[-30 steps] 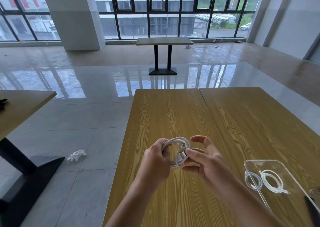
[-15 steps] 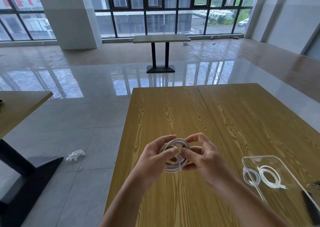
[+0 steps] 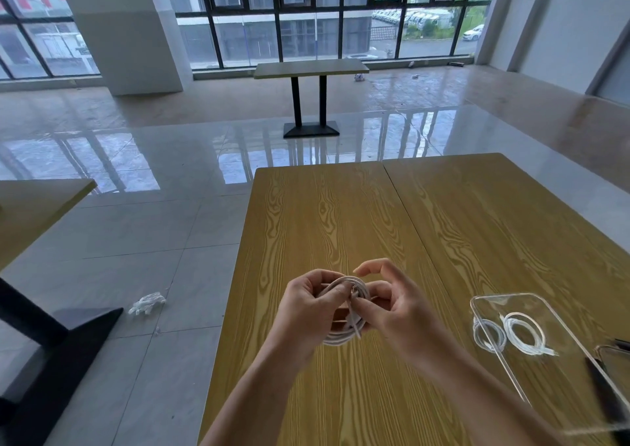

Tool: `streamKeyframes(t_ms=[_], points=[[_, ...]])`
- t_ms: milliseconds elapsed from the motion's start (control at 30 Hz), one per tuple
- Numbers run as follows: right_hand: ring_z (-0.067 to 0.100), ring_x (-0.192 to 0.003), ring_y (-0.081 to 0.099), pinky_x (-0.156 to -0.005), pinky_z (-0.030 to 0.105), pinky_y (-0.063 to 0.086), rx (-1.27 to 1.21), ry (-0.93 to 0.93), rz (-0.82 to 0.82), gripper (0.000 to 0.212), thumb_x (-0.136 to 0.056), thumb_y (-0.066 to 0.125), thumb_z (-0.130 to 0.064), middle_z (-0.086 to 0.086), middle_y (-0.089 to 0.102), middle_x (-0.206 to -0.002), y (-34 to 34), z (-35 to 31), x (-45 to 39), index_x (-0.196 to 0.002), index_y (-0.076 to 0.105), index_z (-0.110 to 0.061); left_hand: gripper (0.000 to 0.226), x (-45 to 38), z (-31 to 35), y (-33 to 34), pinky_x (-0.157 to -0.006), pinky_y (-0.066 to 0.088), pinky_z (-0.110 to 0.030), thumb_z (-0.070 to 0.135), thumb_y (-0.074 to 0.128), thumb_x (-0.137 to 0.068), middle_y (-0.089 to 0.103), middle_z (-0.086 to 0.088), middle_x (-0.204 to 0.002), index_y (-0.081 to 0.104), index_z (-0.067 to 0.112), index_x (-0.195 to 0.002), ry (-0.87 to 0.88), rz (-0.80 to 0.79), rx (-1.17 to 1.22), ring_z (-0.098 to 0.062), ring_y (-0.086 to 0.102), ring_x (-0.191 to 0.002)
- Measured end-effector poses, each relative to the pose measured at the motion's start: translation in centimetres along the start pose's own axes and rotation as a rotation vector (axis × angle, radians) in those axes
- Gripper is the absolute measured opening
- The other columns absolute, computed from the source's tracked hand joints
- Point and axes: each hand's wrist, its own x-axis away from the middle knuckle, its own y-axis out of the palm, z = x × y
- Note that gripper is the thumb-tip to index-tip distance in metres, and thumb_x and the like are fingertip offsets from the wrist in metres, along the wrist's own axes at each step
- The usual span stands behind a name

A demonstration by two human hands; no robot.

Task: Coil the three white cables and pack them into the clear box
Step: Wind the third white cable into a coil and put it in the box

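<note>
A coiled white cable (image 3: 344,338) hangs between both hands above the wooden table (image 3: 341,213). My left hand (image 3: 303,312) grips the coil from the left, thumb across its top. My right hand (image 3: 399,309) pinches the cable's loose end at the coil's middle, its index finger raised. The clear box (image 3: 504,300) lies on the table to the right. Two coiled white cables sit side by side in it, the left coil (image 3: 485,338) and the right coil (image 3: 525,336).
A dark object (image 3: 603,394) lies at the box's near right edge. Crumpled white material (image 3: 147,303) lies on the tiled floor to the left. Another table (image 3: 37,207) stands at the left, and one (image 3: 310,68) stands far back by the windows.
Both hands dropped slightly nearer to me. The right fingers shifted from the coil's outer side to pinching the loose end across the coil. The left hand kept its grip.
</note>
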Motion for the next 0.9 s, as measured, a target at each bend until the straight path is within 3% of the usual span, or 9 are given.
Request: streamKeyframes(t_ms=[133,367,467,567,633,767,900], points=[[0.019,-0.078,0.075,-0.073,0.045,0.063,0.134,-0.057,0.050,0.032,-0.093,0.066,-0.008,0.003,0.075,-0.088,-0.6,0.7,0.3,-0.097,0.071,-0.040,0.013,0.2,-0.3,0.7,-0.070,0.061,-0.039,0.011,0.071,-0.089,0.075,-0.019,-0.092,0.070,0.004,-0.100,-0.031,-0.011,0.093,-0.031,0.075,-0.080],[0.018,-0.088,0.075,-0.078,0.045,0.062,0.144,-0.081,0.072,0.028,-0.092,0.068,-0.012,-0.001,0.077,-0.097,-2.1,1.5,0.5,-0.102,0.070,-0.039,0.009,0.2,-0.3,2.3,-0.067,0.061,-0.033,-0.001,0.067,-0.089,0.075,-0.019,-0.091,0.067,0.000,-0.098,0.009,0.000,0.161,-0.032,0.075,-0.082],[0.014,-0.086,0.076,-0.076,0.039,0.063,0.162,-0.091,0.066,0.026,-0.092,0.069,-0.013,-0.002,0.077,-0.096,-3.1,1.5,1.0,-0.103,0.070,-0.037,0.008,0.3,-0.4,3.2,-0.067,0.061,-0.034,-0.001,0.067,-0.089,0.075,-0.020,-0.090,0.066,0.000,-0.097,0.029,-0.010,0.155,-0.034,0.075,-0.082],[0.006,-0.084,0.074,-0.070,0.025,0.060,0.205,-0.139,0.096,0.024,-0.090,0.071,-0.012,-0.008,0.076,-0.095,-4.0,1.4,1.4,-0.098,0.070,-0.035,0.007,0.3,-0.4,4.1,-0.067,0.061,-0.036,0.000,0.067,-0.090,0.074,-0.021,-0.089,0.065,0.001,-0.097,0.043,-0.039,0.146,-0.033,0.074,-0.078],[0.000,-0.091,0.072,-0.070,0.016,0.056,0.247,-0.197,0.132,0.025,-0.088,0.073,-0.012,-0.014,0.072,-0.102,-5.2,1.5,1.7,-0.092,0.069,-0.037,0.007,0.2,-0.3,5.3,-0.062,0.059,-0.034,0.002,0.068,-0.090,0.074,-0.021,-0.088,0.067,0.003,-0.097,0.045,-0.062,0.126,-0.029,0.073,-0.072],[0.006,-0.096,0.069,-0.073,0.021,0.059,0.247,-0.237,0.148,0.021,-0.086,0.074,-0.007,-0.014,0.066,-0.106,-8.1,1.9,2.1,-0.083,0.070,-0.027,0.005,-0.3,-0.6,8.0,-0.061,0.056,-0.032,0.005,0.069,-0.089,0.074,-0.018,-0.086,0.070,0.006,-0.094,0.058,-0.043,0.041,-0.025,0.072,-0.070],[0.003,-0.092,0.071,-0.071,0.019,0.055,0.180,-0.136,0.160,0.016,-0.088,0.074,-0.012,-0.024,0.068,-0.106,-11.7,2.0,2.6,-0.082,0.067,-0.025,0.011,-0.8,-1.0,10.5,-0.063,0.057,-0.030,0.006,0.070,-0.088,0.073,-0.004,-0.076,0.075,0.016,-0.085,0.096,-0.027,-0.126,-0.017,0.070,-0.068]])
